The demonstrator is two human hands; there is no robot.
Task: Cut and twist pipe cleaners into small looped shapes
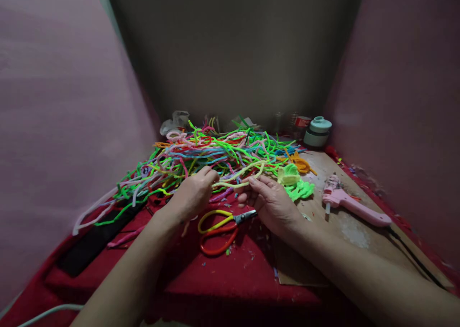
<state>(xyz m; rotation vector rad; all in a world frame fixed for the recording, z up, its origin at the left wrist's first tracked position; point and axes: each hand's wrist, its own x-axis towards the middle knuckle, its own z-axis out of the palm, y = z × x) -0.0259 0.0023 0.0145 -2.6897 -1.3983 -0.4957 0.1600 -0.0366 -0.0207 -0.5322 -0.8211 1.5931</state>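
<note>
A big tangled heap of coloured pipe cleaners (215,152) covers the back of a table with a red cloth (233,274). My left hand (194,195) pinches one end of a pale yellow pipe cleaner (232,185). My right hand (269,200) pinches the same strand a little to the right, fingers closed on it. The strand runs between both hands and up into the heap. Scissors with yellow and red handles (219,231) lie on the cloth just below my hands.
A pink glue gun (350,204) with a black cord lies on a brown board (345,231) at the right. Green fuzzy pieces (296,183) sit near my right hand. A pale green jar (317,131) stands at the back right. A black strip (97,238) lies at the left. Pink walls close both sides.
</note>
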